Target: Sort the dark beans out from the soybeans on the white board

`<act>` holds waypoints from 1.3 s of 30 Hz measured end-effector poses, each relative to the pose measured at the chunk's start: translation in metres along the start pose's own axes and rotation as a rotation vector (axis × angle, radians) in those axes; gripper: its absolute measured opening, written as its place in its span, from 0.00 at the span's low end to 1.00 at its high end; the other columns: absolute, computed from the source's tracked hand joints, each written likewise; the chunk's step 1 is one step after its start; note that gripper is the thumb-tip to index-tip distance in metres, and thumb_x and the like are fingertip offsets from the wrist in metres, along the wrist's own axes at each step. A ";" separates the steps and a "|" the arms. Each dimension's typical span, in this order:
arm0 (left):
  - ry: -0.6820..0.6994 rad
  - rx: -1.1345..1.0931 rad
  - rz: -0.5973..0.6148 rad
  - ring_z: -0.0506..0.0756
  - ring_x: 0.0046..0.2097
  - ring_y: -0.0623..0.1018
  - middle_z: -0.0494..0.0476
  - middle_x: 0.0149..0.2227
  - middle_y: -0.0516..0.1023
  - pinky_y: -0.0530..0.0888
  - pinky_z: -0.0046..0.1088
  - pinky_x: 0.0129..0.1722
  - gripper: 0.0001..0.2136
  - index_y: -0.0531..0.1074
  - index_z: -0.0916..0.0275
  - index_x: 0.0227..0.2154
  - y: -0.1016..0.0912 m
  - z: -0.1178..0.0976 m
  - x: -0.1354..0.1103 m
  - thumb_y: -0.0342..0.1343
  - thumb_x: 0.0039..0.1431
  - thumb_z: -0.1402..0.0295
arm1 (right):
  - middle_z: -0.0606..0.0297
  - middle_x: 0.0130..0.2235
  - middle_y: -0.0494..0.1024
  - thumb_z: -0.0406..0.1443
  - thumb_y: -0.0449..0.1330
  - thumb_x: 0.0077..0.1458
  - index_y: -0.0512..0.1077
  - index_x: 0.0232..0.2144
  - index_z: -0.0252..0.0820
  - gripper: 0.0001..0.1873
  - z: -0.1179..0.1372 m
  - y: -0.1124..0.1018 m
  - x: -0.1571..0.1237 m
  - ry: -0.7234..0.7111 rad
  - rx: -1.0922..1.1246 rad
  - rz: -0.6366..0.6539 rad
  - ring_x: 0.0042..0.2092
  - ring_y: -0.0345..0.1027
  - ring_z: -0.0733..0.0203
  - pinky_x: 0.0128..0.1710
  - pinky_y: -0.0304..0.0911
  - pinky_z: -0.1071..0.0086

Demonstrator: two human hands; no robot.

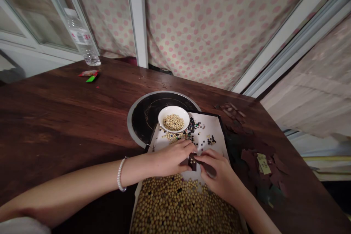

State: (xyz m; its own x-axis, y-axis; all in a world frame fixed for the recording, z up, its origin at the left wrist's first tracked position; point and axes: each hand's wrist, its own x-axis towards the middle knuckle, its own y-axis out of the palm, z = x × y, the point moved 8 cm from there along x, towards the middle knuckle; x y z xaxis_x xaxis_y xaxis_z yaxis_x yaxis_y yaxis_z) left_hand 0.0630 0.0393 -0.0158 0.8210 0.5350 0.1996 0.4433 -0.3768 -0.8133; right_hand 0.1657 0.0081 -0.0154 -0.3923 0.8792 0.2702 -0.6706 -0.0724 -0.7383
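Observation:
My left hand (170, 159) and my right hand (219, 172) meet low in the view, both pinching a small dark rectangular piece (192, 162), possibly card or wrapper. Beneath the hands lies a white-lined tray (216, 131). Scattered black beans (194, 127) and pale soybeans (171, 136) lie on it just beyond my fingers. A large heap of tan soybeans (183, 204) fills the near part, close under both hands. A white bowl (173, 112) of pale soybeans stands at the tray's far corner. A white bead bracelet (119, 175) circles my left wrist.
The dark wooden table (68, 117) holds a round black burner plate (144, 120) behind the tray. Torn dark scraps (248, 157) and a yellowish paper slip (263, 163) lie to the right. A plastic water bottle (82, 36) and bright wrappers (89, 75) stand far left.

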 end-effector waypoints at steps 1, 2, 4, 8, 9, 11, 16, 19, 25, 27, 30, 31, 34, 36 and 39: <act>0.003 -0.005 -0.007 0.63 0.46 0.71 0.62 0.42 0.71 0.70 0.41 0.45 0.17 0.66 0.65 0.44 0.000 0.000 0.000 0.60 0.51 0.69 | 0.58 0.37 0.71 0.25 0.53 0.50 0.73 0.42 0.40 0.18 0.000 0.000 0.000 -0.003 -0.007 0.005 0.39 0.68 0.57 0.40 0.67 0.61; 0.007 -0.011 -0.014 0.63 0.46 0.71 0.62 0.42 0.71 0.70 0.41 0.45 0.17 0.66 0.65 0.44 -0.001 0.000 0.000 0.59 0.51 0.69 | 0.58 0.37 0.71 0.25 0.53 0.50 0.73 0.42 0.40 0.18 0.000 0.001 0.000 -0.005 -0.013 0.008 0.40 0.68 0.56 0.40 0.67 0.61; 0.011 -0.021 -0.024 0.63 0.46 0.71 0.62 0.42 0.71 0.70 0.41 0.46 0.16 0.66 0.65 0.44 -0.001 0.000 0.000 0.58 0.51 0.69 | 0.58 0.37 0.71 0.25 0.53 0.50 0.73 0.43 0.40 0.18 0.001 0.000 -0.001 -0.012 -0.027 0.011 0.40 0.68 0.56 0.40 0.67 0.61; 0.000 -0.028 -0.005 0.64 0.47 0.71 0.63 0.42 0.71 0.70 0.42 0.46 0.16 0.67 0.66 0.43 0.000 0.001 0.001 0.59 0.50 0.70 | 0.58 0.38 0.72 0.25 0.53 0.50 0.72 0.43 0.40 0.18 0.003 0.001 -0.001 -0.032 -0.068 0.025 0.40 0.68 0.56 0.40 0.68 0.60; 0.000 -0.027 -0.001 0.64 0.47 0.71 0.63 0.42 0.71 0.70 0.42 0.46 0.16 0.67 0.66 0.43 0.000 0.001 0.001 0.59 0.50 0.70 | 0.58 0.38 0.72 0.25 0.54 0.50 0.72 0.43 0.41 0.19 0.003 0.001 -0.001 -0.037 -0.081 0.031 0.40 0.68 0.56 0.41 0.68 0.59; 0.000 -0.030 -0.002 0.64 0.47 0.70 0.63 0.42 0.71 0.70 0.42 0.46 0.16 0.67 0.66 0.43 0.000 0.000 0.002 0.59 0.50 0.70 | 0.58 0.39 0.72 0.25 0.54 0.50 0.72 0.44 0.42 0.19 0.005 0.002 -0.002 -0.045 -0.112 0.046 0.41 0.68 0.55 0.41 0.69 0.59; 0.007 -0.042 -0.018 0.62 0.44 0.71 0.61 0.40 0.70 0.70 0.39 0.44 0.14 0.67 0.64 0.42 -0.002 -0.001 0.002 0.57 0.51 0.71 | 0.57 0.42 0.70 0.25 0.55 0.50 0.71 0.47 0.44 0.22 0.012 0.005 -0.002 -0.066 -0.220 0.124 0.43 0.66 0.53 0.42 0.69 0.58; 0.003 -0.029 -0.016 0.62 0.45 0.71 0.61 0.40 0.70 0.70 0.39 0.44 0.14 0.66 0.64 0.42 -0.001 0.000 0.001 0.57 0.51 0.71 | 0.57 0.43 0.70 0.25 0.56 0.50 0.73 0.46 0.45 0.21 0.017 0.005 -0.001 -0.089 -0.288 0.157 0.44 0.65 0.52 0.42 0.68 0.57; 0.001 -0.040 -0.006 0.63 0.45 0.71 0.63 0.41 0.70 0.70 0.41 0.44 0.16 0.66 0.66 0.43 0.001 0.001 0.002 0.58 0.51 0.70 | 0.55 0.46 0.70 0.29 0.58 0.52 0.74 0.44 0.46 0.17 0.023 0.002 0.001 -0.128 -0.398 0.148 0.47 0.63 0.48 0.43 0.67 0.53; 0.004 -0.050 -0.025 0.63 0.45 0.71 0.63 0.41 0.70 0.71 0.42 0.44 0.16 0.67 0.66 0.43 -0.001 0.001 0.002 0.58 0.51 0.70 | 0.56 0.47 0.70 0.29 0.59 0.51 0.74 0.44 0.47 0.18 0.024 0.001 0.001 -0.139 -0.428 0.123 0.48 0.63 0.48 0.44 0.67 0.51; 0.013 -0.066 -0.047 0.63 0.45 0.71 0.64 0.41 0.71 0.71 0.42 0.45 0.16 0.67 0.66 0.44 -0.003 0.000 0.001 0.57 0.51 0.69 | 0.56 0.50 0.69 0.29 0.59 0.50 0.74 0.44 0.49 0.18 0.024 0.000 0.001 -0.154 -0.461 0.107 0.49 0.62 0.46 0.45 0.66 0.50; 0.014 -0.066 -0.045 0.63 0.45 0.71 0.64 0.41 0.71 0.71 0.43 0.45 0.16 0.67 0.66 0.44 -0.002 0.000 0.001 0.57 0.51 0.69 | 0.57 0.50 0.69 0.29 0.60 0.50 0.74 0.44 0.49 0.18 0.024 0.000 0.001 -0.157 -0.462 0.109 0.50 0.62 0.46 0.45 0.66 0.49; 0.020 -0.067 -0.043 0.64 0.46 0.71 0.65 0.43 0.71 0.71 0.44 0.46 0.16 0.66 0.65 0.44 -0.001 0.001 0.000 0.58 0.51 0.69 | 0.58 0.54 0.66 0.30 0.60 0.50 0.74 0.45 0.51 0.19 0.022 -0.001 0.001 -0.152 -0.457 0.101 0.53 0.59 0.44 0.46 0.65 0.48; 0.029 -0.075 -0.059 0.65 0.47 0.71 0.64 0.44 0.71 0.70 0.46 0.47 0.17 0.66 0.63 0.44 0.000 0.003 0.000 0.58 0.51 0.68 | 0.60 0.57 0.63 0.30 0.60 0.50 0.74 0.43 0.52 0.18 0.021 -0.002 0.001 -0.147 -0.454 0.087 0.56 0.57 0.43 0.48 0.63 0.47; 0.040 -0.081 -0.070 0.66 0.48 0.71 0.65 0.46 0.71 0.70 0.47 0.48 0.18 0.65 0.62 0.46 0.000 0.003 0.000 0.58 0.51 0.68 | 0.60 0.59 0.61 0.30 0.60 0.49 0.74 0.43 0.51 0.18 0.022 -0.003 0.000 -0.157 -0.444 0.096 0.59 0.53 0.43 0.50 0.62 0.46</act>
State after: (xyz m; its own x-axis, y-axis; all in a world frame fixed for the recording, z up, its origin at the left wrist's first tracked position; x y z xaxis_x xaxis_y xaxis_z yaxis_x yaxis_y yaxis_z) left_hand 0.0618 0.0421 -0.0174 0.8000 0.5320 0.2774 0.5262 -0.4003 -0.7502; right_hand 0.1531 -0.0018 0.0003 -0.5525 0.7944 0.2524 -0.3065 0.0880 -0.9478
